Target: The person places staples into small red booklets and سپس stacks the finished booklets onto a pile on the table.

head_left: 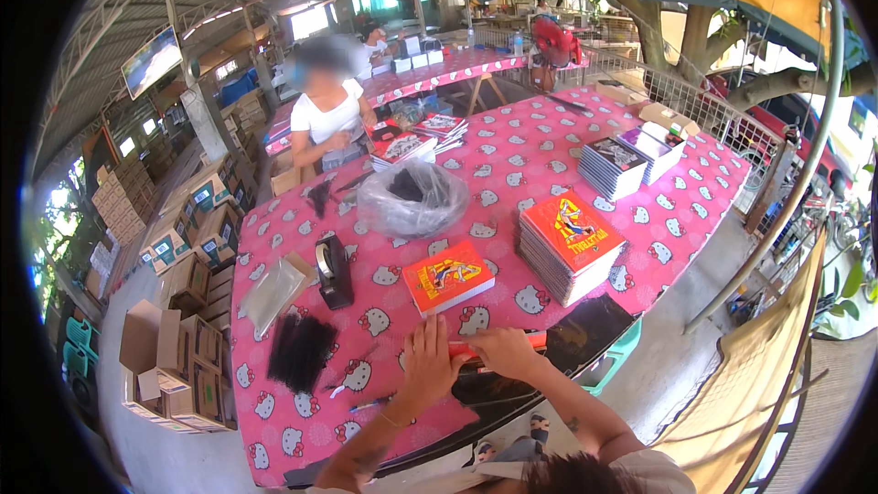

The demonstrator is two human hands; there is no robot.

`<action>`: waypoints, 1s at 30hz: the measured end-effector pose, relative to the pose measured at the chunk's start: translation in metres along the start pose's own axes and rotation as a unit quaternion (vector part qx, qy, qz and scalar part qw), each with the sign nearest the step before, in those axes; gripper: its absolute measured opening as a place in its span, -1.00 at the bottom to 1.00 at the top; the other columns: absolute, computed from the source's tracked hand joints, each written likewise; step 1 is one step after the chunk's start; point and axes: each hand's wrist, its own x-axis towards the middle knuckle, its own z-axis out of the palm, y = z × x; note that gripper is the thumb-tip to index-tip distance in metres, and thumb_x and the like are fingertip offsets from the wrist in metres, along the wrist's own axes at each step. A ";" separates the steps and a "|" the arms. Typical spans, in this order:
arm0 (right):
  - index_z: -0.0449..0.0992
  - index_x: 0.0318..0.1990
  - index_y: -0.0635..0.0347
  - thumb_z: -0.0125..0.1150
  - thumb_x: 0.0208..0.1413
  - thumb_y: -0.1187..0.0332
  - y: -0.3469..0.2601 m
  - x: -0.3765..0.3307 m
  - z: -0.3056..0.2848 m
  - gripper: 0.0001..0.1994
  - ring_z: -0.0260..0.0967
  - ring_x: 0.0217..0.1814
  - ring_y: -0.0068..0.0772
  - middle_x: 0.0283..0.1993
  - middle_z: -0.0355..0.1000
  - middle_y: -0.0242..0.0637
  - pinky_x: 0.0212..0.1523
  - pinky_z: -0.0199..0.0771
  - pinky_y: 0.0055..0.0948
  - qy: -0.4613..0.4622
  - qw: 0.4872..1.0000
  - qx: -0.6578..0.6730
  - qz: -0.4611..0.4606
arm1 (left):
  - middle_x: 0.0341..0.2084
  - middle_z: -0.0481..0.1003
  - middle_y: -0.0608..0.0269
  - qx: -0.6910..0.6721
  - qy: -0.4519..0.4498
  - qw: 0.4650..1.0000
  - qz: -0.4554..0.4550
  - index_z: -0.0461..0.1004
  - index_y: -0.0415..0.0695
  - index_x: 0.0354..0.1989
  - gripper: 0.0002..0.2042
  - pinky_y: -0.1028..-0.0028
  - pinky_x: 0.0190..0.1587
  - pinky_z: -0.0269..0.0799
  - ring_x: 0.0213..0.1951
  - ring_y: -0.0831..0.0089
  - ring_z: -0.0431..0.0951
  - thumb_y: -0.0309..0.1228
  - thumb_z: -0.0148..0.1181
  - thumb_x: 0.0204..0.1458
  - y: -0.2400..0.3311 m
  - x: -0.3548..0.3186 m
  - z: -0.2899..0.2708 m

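Note:
At the near edge of the table, a red notebook [536, 340] is held low between my two hands, mostly covered by them. My left hand [430, 359] is at its left end, fingers close together and pointing away from me. My right hand [501, 353] has its fingers bent over the notebook's middle. Just beyond my hands lies a short pile of orange-red notebooks [448, 278]. A taller stack of the same notebooks [572, 242] stands to the right. Under and beside my right hand is a worn black sheet [585, 338].
Left of my hands are a bundle of thin black strands [302, 352], a black tape dispenser [334, 273], clear plastic sleeves [277, 291] and a pen [371, 404]. A clear bag [412, 199] with black contents lies farther off. Across the table stands a person [327, 119] beside notebook stacks.

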 end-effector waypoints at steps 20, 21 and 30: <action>0.61 0.04 -0.13 0.14 0.17 0.32 0.005 0.002 0.003 -0.70 0.59 -0.24 -0.07 -0.24 0.60 -0.31 -0.27 0.59 -0.06 -0.005 1.000 0.012 0.022 | 0.35 0.25 -0.13 -0.006 -0.066 0.998 0.001 0.26 -0.35 0.33 -0.29 -0.14 0.29 0.13 0.34 -0.09 0.23 0.03 0.08 0.21 0.033 -0.043 0.006; 0.61 0.04 -0.13 0.14 0.17 0.32 0.004 0.000 0.003 -0.70 0.59 -0.24 -0.07 -0.24 0.60 -0.31 -0.27 0.59 -0.06 -0.004 1.000 0.012 0.023 | 0.43 0.12 -0.18 0.037 -0.110 0.993 0.023 0.16 -0.39 0.40 -0.18 -0.17 0.34 0.06 0.45 -0.14 0.08 0.10 0.05 0.20 0.036 -0.061 0.012; 0.59 0.05 -0.13 0.17 0.19 0.28 0.005 -0.020 -0.031 -0.72 0.61 -0.22 -0.07 -0.25 0.61 -0.25 -0.24 0.60 -0.05 0.173 0.982 -0.040 -0.058 | 0.42 0.13 -0.25 -0.053 -0.090 0.994 0.028 0.17 -0.38 0.40 -0.18 -0.24 0.44 -0.17 0.49 -0.08 0.03 0.08 0.11 0.18 0.049 -0.084 0.023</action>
